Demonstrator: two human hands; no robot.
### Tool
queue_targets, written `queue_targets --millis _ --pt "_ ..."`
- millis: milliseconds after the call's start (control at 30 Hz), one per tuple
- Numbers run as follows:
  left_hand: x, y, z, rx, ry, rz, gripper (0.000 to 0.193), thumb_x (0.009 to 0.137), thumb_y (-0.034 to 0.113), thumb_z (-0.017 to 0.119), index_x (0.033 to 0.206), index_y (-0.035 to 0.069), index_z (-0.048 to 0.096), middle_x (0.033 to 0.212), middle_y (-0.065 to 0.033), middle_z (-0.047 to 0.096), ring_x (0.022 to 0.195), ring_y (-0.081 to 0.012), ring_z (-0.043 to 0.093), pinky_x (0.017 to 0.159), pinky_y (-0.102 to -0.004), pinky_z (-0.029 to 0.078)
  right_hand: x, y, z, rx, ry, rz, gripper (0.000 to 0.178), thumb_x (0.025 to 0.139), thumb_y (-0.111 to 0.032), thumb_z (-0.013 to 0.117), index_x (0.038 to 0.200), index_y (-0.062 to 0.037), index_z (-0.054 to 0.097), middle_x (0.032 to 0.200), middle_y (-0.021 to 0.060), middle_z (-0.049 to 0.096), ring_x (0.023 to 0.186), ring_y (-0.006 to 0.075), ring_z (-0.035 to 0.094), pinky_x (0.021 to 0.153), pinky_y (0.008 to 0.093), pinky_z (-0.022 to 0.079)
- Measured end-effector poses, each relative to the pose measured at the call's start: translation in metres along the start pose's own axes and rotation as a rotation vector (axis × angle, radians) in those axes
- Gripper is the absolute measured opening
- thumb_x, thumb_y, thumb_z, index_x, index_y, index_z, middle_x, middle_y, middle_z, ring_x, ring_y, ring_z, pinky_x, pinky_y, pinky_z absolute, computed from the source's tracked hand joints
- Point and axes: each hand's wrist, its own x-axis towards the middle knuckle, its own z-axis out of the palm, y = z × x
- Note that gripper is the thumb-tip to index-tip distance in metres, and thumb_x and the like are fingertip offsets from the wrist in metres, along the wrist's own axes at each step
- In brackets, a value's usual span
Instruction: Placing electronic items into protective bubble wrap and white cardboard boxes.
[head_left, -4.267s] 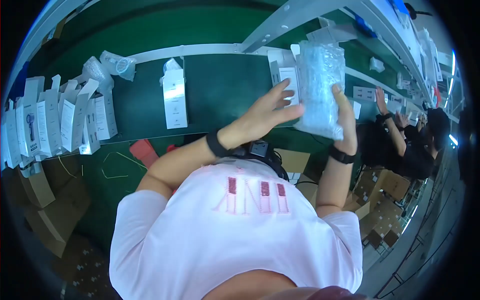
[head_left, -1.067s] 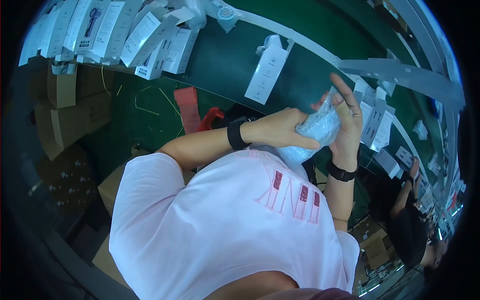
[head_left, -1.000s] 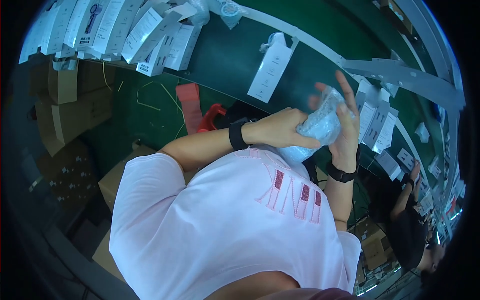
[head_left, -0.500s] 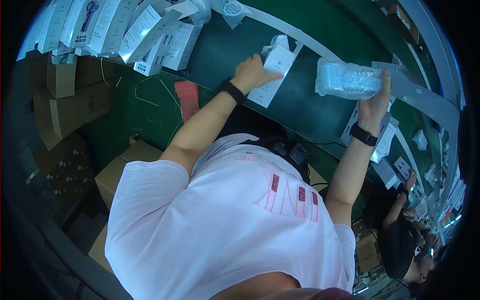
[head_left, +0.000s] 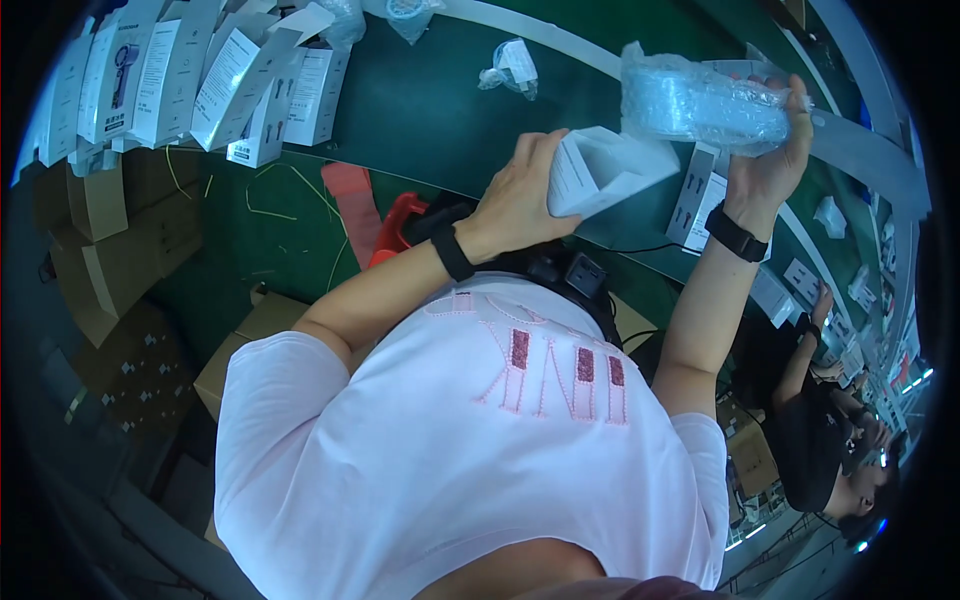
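While a person in a white T-shirt (head_left: 460, 480) stood at a green workbench (head_left: 430, 115), the head view showed both hands raised and full. The left hand (head_left: 525, 195) was partly closed around one side of a white cardboard carton (head_left: 612, 172), held tilted over the bench's near edge; its open mouth faced up and rightward, its long axis foreshortened. The right hand (head_left: 768, 165) wrapped the right end of a bubble-wrapped bundle (head_left: 700, 100), thumb upright at that end. The bundle's long axis ran left to right, dipping slightly rightward, its free end pointing left, just beyond the carton; whether they touched could not be told. More white cartons (head_left: 165, 80) lined the bench's left.
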Motion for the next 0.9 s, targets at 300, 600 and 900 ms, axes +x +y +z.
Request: queue_targets --millis 300,600,900 --pt "-0.014 0.036 -0.011 -0.047 0.205 0.142 0.093 0.062 0.026 0.079 0.137 0.004 0.029 0.122 -0.0216 0.046 0.103 -0.0414 0.056 0.087 -0.0435 0.05 -0.02 -0.059 0.014 -0.122 -0.524 0.085 0.031 0.085 -0.016 0.061 0.111 0.0004 0.059 0.089 0.0116 0.06 0.083 0.0228 0.059 0.079 0.0373 0.05" --pt "-0.014 0.046 -0.025 0.172 -0.012 0.214 0.087 0.068 0.027 0.075 0.141 0.013 0.031 0.114 -0.022 0.046 0.093 -0.0391 0.058 0.075 -0.0427 0.054 -0.029 -0.073 0.02 -0.587 -0.24 0.098 0.031 0.088 -0.021 0.061 0.112 -0.0005 0.064 0.093 0.0045 0.061 0.083 0.0127 0.057 0.075 0.0253 0.046" --pt "-0.02 0.042 -0.03 0.109 0.129 0.239 0.093 0.064 0.018 0.077 0.142 0.007 0.027 0.113 -0.0204 0.047 0.09 -0.0388 0.058 0.073 -0.0438 0.052 -0.06 -0.012 0.045 -0.641 -0.323 0.218 0.031 0.092 -0.025 0.057 0.114 -0.0034 0.061 0.105 0.007 0.061 0.098 0.0152 0.055 0.085 0.0261 0.042"
